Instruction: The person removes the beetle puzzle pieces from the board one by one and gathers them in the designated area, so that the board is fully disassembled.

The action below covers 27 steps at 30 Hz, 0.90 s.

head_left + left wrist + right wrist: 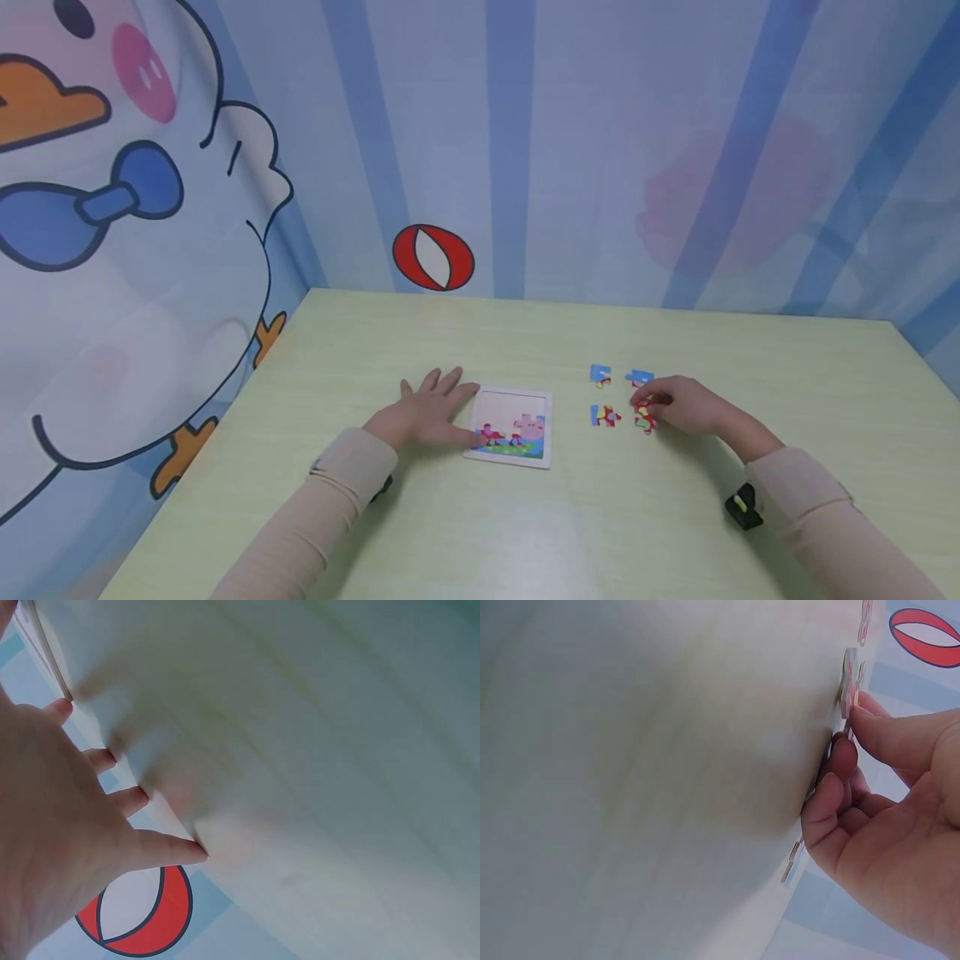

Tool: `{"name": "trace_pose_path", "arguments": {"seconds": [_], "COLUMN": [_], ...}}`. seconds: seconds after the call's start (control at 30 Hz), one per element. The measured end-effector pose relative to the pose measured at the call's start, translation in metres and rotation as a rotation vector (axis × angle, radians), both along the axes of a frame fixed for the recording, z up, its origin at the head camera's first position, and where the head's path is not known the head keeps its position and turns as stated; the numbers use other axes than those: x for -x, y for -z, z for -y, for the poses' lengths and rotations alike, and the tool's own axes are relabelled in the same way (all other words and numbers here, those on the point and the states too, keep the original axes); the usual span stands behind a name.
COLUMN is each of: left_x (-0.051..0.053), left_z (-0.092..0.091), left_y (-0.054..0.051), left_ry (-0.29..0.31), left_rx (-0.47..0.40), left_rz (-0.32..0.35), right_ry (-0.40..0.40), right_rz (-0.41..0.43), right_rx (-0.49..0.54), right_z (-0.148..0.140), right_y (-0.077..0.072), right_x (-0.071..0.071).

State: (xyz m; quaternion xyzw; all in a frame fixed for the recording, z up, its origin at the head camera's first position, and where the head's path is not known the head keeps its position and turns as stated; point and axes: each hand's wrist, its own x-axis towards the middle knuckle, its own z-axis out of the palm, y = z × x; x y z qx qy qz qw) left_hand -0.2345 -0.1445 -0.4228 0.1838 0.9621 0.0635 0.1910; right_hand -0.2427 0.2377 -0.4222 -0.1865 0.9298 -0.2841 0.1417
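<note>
On the table lies a white-framed jigsaw puzzle tray (549, 433), its lower part filled with a pink pig and red figures on green, its upper part bare. My left hand (427, 417) is spread flat at the tray's left side, thumb and fingertips touching its edge. To the right, my right hand (690, 406) pinches a red and yellow puzzle piece (848, 684) between thumb and fingers, tilted up from the table. Around it lie a blue corner piece (600, 373), a red and blue piece (602, 416) and another blue piece (640, 377), partly behind the fingers.
The pale wooden table (480, 533) ends at the back against a blue striped backdrop (585, 150) with a printed red ball (433, 257). A large printed duck (135, 333) covers the left side. A black wrist device (743, 507) shows below the right sleeve.
</note>
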Motion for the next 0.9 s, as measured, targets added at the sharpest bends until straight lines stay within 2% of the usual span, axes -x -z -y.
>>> {"name": "trace_pose_path", "arguments": {"seconds": [0.57, 0.77, 0.9], "left_x": [0.0, -0.001, -0.001], "left_z": [-0.001, -0.001, -0.001], "left_y": [0.0, -0.001, -0.002], "left_ry": [-0.003, -0.005, -0.006], "left_rx": [0.0, 0.003, 0.005], "left_rz": [0.004, 0.006, 0.005], "right_ry": [-0.014, -0.015, -0.026], "right_rz": [-0.01, -0.029, -0.011], "right_rx": [0.014, 0.028, 0.076], "right_z": [-0.002, -0.001, 0.002], "right_y": [-0.002, -0.009, -0.016], "right_x": [-0.001, 0.0, 0.001]}}
